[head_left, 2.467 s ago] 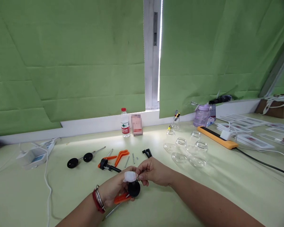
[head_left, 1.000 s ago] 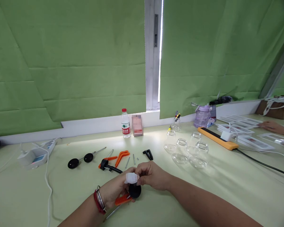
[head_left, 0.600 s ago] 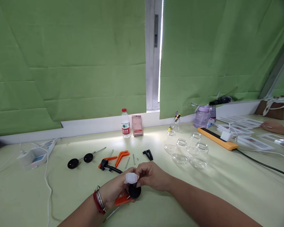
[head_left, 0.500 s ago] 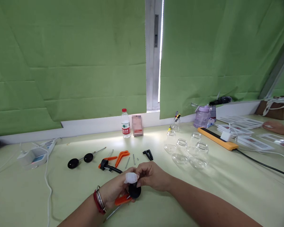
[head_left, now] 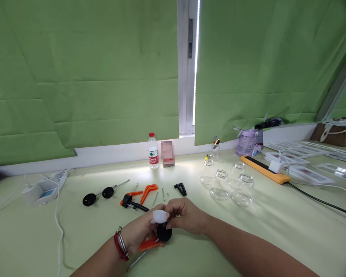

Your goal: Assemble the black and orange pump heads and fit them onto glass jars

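My left hand [head_left: 142, 230] is closed around a black round part [head_left: 164, 233] with an orange lever [head_left: 150, 243]. A thin metal rod [head_left: 138, 259] extends below it toward the lower left. What looks like a white wrapping [head_left: 160, 216] covers a digit of my left hand. My right hand [head_left: 186, 216] pinches at the top of the black round part; anything small between its fingertips is hidden. Just beyond my hands lie a black-headed piece with a stem [head_left: 134, 204], orange levers [head_left: 148, 191], short metal pins [head_left: 163, 194] and black angled pieces [head_left: 180, 189].
Several clear glass jars [head_left: 219, 185] stand to the right. Black discs on rods [head_left: 89, 199] lie at left, near a white cable [head_left: 57, 223]. A water bottle [head_left: 153, 151] stands at the back. An orange power strip [head_left: 265, 170] and a purple jug [head_left: 246, 143] are at right.
My two hands and the held part look almost unmoved. At the far right, another person's hand seen earlier over the papers is gone from view.
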The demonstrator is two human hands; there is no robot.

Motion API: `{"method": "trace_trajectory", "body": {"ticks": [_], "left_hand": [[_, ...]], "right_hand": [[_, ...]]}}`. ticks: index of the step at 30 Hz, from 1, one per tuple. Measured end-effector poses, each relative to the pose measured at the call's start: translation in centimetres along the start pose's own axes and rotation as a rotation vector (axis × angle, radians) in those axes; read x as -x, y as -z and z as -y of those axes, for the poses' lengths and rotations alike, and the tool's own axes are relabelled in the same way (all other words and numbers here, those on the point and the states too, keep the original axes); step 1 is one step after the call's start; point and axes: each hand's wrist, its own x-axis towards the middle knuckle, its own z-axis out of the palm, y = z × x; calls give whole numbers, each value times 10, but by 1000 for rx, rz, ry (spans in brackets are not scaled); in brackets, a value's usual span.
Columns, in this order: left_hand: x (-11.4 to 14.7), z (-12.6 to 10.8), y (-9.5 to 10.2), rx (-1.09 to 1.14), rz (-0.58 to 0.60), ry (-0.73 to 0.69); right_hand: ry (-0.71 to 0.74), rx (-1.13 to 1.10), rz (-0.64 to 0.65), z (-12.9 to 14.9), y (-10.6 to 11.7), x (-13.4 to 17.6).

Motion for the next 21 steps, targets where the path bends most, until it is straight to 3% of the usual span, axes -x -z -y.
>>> {"method": "trace_trajectory", "body": {"ticks": [4, 21], "left_hand": [[-1, 2, 2, 6, -1, 15], [1, 1, 1, 13, -2, 19]], "right_hand": [[-56, -20, -8, 0, -1, 0], [-64, -15, -20, -1, -3, -1]]}}
